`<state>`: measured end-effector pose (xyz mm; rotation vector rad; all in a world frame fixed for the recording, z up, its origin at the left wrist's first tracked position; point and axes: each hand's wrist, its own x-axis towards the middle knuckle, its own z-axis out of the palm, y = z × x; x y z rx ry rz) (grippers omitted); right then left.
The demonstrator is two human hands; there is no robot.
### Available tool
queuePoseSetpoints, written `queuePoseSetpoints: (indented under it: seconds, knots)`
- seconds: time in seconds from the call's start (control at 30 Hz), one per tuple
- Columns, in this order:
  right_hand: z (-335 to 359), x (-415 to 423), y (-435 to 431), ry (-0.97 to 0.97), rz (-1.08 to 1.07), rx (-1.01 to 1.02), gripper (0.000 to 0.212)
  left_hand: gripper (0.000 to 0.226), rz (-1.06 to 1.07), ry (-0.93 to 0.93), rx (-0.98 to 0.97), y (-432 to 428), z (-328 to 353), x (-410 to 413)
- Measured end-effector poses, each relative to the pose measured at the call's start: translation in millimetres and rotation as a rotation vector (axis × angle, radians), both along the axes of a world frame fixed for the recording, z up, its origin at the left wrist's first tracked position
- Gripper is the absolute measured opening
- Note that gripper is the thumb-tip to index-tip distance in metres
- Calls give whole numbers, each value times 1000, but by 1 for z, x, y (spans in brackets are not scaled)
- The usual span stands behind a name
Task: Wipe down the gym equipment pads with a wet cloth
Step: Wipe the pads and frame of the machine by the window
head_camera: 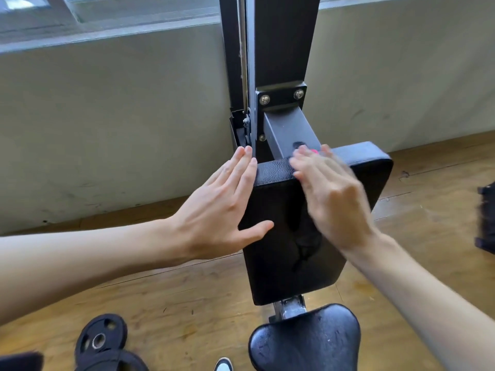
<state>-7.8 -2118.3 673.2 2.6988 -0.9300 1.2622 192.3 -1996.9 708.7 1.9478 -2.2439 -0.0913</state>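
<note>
Head view, left to right. At the near left two black weight plates (pixel 100 338) lie on the wooden floor (pixel 174 295), one overlapping the other. Behind them a pale wall (pixel 120 116) runs under a window sill (pixel 107 33).

The left hand (pixel 227 207) is spread wide. Its fingers are straight and pressed together, flat against the left side of the back pad (pixel 284 263), and its thumb lies across the pad's front face.

The black, leather-grained back pad stands upright in the middle, creased in its centre. It is fixed to a grey square tube (pixel 289 129). The tube runs back to a bolted bracket (pixel 281 96) on the dark upright post (pixel 284 36).

The right hand (pixel 329 194) is blurred. It lies over the pad's top edge, its fingers reaching fairly straight towards the tube. A pink scrap (pixel 314 151), perhaps cloth, shows at its fingertips. Whether the fingers pinch it or only press on it, I cannot tell.

Below the pad, near the bottom edge, sits a black saddle-shaped seat (pixel 308 341). The toe of a white shoe (pixel 223 364) shows just left of it. A dark object (pixel 486 215) is cut off at the far right edge.
</note>
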Motion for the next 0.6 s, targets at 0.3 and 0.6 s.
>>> queuePoseSetpoints:
  seconds: [0.3,0.6]
  knots:
    - [23,43,26,-316,29,389,30,98,-6,56,70,-7,11,2]
    - [38,14,10,-258,113,443,41,65,-68,537,218,-69,51,-25]
